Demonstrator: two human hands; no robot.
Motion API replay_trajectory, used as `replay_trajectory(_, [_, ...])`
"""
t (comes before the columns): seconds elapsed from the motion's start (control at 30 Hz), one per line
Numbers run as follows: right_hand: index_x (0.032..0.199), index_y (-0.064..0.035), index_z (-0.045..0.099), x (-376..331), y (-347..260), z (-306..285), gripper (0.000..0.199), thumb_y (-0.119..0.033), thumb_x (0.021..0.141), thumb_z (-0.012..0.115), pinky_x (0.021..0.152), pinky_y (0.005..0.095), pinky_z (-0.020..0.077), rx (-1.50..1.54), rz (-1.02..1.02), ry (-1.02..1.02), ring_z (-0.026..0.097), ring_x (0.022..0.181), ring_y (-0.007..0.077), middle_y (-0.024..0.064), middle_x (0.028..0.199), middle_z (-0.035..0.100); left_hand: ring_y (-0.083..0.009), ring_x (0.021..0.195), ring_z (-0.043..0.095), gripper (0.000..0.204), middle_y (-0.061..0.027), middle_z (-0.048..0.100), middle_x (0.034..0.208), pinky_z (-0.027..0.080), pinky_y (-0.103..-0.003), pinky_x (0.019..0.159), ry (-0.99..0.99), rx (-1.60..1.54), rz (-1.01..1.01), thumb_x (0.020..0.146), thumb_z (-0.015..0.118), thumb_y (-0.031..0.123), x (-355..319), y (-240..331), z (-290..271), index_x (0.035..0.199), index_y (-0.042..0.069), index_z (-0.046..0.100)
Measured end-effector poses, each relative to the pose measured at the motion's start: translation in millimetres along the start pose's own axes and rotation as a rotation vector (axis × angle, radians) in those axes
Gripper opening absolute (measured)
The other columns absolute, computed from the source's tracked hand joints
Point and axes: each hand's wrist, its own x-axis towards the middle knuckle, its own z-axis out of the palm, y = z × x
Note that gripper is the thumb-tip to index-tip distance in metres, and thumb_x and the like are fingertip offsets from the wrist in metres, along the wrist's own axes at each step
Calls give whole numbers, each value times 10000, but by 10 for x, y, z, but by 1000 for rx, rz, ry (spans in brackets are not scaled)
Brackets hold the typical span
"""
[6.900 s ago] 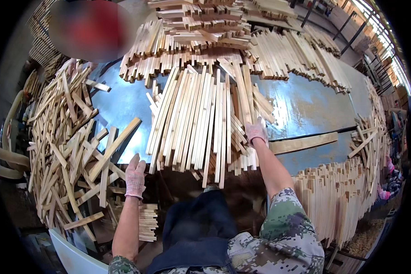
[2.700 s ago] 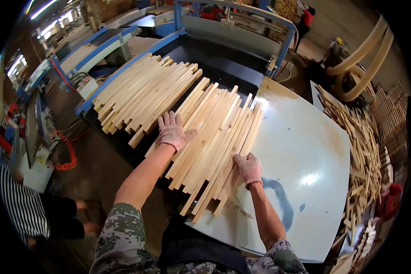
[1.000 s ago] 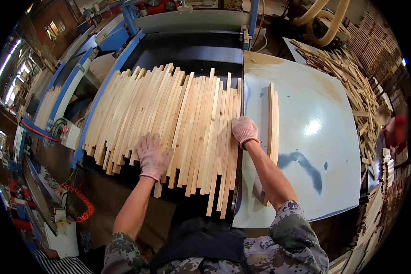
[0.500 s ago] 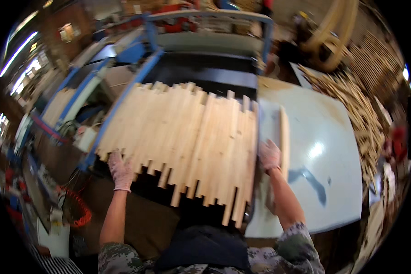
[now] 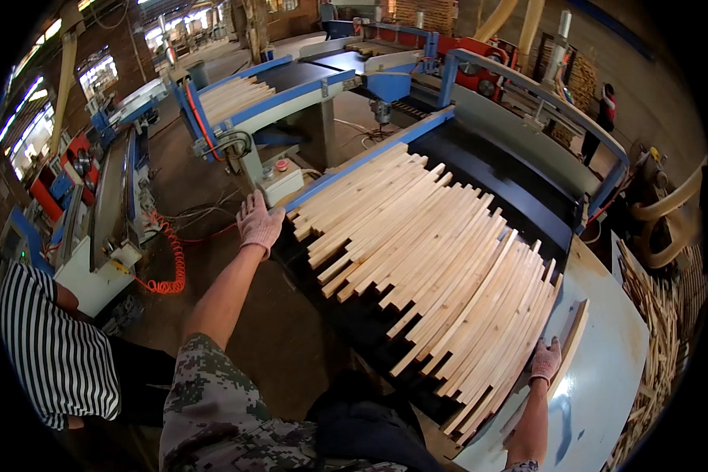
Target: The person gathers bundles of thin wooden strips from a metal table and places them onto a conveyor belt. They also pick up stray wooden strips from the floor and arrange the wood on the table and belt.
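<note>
Pale wooden strips [image 5: 440, 259] lie side by side on a black conveyor belt [image 5: 495, 169], their ends uneven. My left hand [image 5: 259, 224], in a pinkish knit glove, is open with fingers spread, by the left end of the row and near a grey control box [image 5: 283, 182]. It holds nothing. On the other side, my gloved right hand [image 5: 546, 362] rests at the right edge of the row, fingers stretched forward and nothing seen in them. Just right of it, a separate wooden strip [image 5: 572, 346] lies on the pale side table [image 5: 606, 315].
Blue rails [image 5: 370, 161] edge the conveyor, and a frame [image 5: 527, 79] spans its far end. Loose scrap strips [image 5: 653, 346] are heaped at the right. A person in a striped shirt [image 5: 55, 346] is at the lower left, near a coiled red hose [image 5: 169, 259].
The view has swung left, bringing the striped-shirt person in. My left hand has lifted off the strips' near left ends to beside the control box. My right hand stays by the row's right edge.
</note>
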Motion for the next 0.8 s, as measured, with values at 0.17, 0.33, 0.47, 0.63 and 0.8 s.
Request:
replay_trajectory(0.17, [1506,34,536,65,117,52,688,-232,917,773,788,349,540,101,47,-23,654,830,211,134,959,713,-336,1571,300,874,-136,329,1709,222,-497,1277,33,23,19,907,643,506,465,-60,11,1641,142,338])
replay_trajectory(0.33, [1507,36,535,-197,-548,-147,699,-253,910,754,812,379,551,122,175,-163,680,844,243,157,942,725,-335,1506,388,798,-136,422,1621,275,-521,1223,58,282,259,893,666,463,865,12,-58,1576,150,397])
replay_trajectory(0.47, [1446,35,584,-67,90,-220,662,-285,885,726,853,414,571,-79,40,17,727,910,313,218,1023,764,-346,1263,580,691,-154,620,1342,446,-517,1020,46,277,474,807,722,318,868,238,167,1441,100,556])
replay_trajectory(0.63, [1469,-63,594,-117,-607,-306,745,-487,867,707,935,436,558,-112,92,-44,725,1051,365,213,1092,755,-366,1526,383,823,-206,400,1659,308,-519,1240,-74,368,365,873,726,305,937,70,-17,1594,58,414])
replay_trajectory(0.8, [1469,-79,599,-143,-142,-71,743,-551,904,702,1005,455,543,-175,117,-25,692,1165,392,227,1221,732,-393,1570,294,857,-210,284,1716,257,-512,1271,-36,170,353,939,704,340,592,-226,-206,1649,56,317])
